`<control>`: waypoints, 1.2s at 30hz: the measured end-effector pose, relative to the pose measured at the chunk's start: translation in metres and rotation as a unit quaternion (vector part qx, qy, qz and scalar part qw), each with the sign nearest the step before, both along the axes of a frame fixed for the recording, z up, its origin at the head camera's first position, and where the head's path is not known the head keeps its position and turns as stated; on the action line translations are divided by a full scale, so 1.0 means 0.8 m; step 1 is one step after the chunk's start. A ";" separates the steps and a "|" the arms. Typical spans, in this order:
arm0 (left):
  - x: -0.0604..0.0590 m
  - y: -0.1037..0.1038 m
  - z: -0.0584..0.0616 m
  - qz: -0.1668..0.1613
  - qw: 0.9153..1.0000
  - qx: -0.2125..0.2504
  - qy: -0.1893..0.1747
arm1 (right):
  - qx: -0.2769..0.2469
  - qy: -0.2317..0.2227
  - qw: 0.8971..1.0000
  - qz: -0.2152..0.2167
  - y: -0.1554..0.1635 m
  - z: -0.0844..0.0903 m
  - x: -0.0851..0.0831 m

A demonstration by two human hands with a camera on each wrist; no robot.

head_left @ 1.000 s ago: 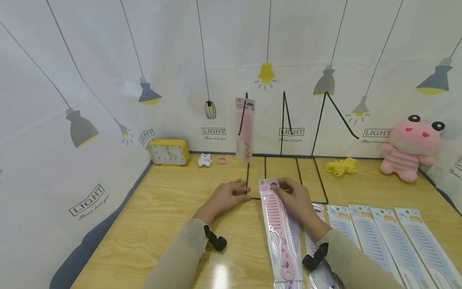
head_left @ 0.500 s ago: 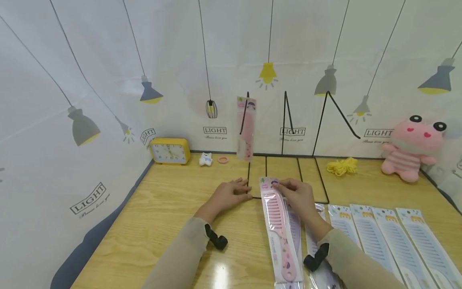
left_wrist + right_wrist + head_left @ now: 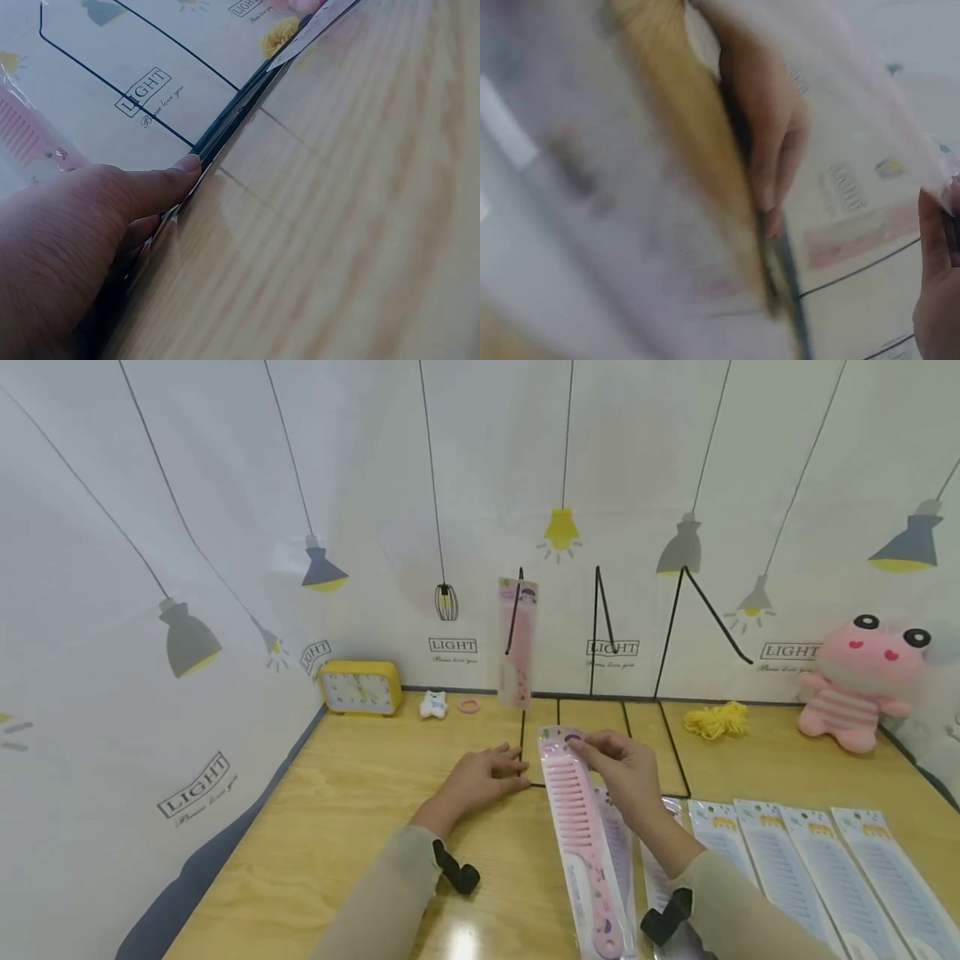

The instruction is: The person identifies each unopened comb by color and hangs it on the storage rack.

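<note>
— Nearest, right of centre? Pink comb packet [image 3: 581,835], top end pinched by right hand [image 3: 626,772], fingers curled, lifted over table [image 3: 315,827].
— Left of that? Left hand [image 3: 480,777], fingers flat, pressing wire rack [image 3: 525,693] base.
— Farther? Second pink comb [image 3: 517,643] hanging there.

pink comb [image 3: 581,814], yellow clock [image 3: 358,687], black wire stand [image 3: 600,627], pink plush [image 3: 858,685]

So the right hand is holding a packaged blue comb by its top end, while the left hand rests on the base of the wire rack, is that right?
Not quite: the packaged comb that the right hand pinches by its top end is pink, not blue, as the head view shows. The rest holds: the left hand rests on the base of the wire rack.
</note>
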State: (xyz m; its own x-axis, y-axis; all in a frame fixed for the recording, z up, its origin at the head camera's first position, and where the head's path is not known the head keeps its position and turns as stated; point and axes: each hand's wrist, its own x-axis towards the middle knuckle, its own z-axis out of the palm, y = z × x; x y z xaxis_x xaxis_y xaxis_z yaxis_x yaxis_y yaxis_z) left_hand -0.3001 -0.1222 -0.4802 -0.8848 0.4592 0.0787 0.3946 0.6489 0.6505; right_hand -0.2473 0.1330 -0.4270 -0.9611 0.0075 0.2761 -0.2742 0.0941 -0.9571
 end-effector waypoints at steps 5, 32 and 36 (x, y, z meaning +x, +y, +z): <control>0.001 0.000 -0.004 0.005 1.000 -0.007 0.012 | -0.022 0.030 0.997 0.066 -0.018 0.054 0.011; -0.004 -0.004 -0.006 0.000 0.998 -0.022 0.061 | 0.002 0.129 0.991 0.046 -0.072 0.152 -0.009; -0.002 -0.004 -0.003 0.001 0.998 -0.020 0.060 | -0.005 0.128 0.990 0.051 -0.075 0.154 -0.011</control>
State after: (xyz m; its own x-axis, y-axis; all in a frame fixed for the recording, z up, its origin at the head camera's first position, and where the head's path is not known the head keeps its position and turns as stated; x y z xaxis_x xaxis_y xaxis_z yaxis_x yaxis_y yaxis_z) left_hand -0.3018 -0.1258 -0.4823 -0.8711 0.4625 0.1653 0.4665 0.6740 0.5727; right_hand -0.2562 0.0731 -0.3041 -0.8557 -0.0816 0.5110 -0.5153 0.0455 -0.8558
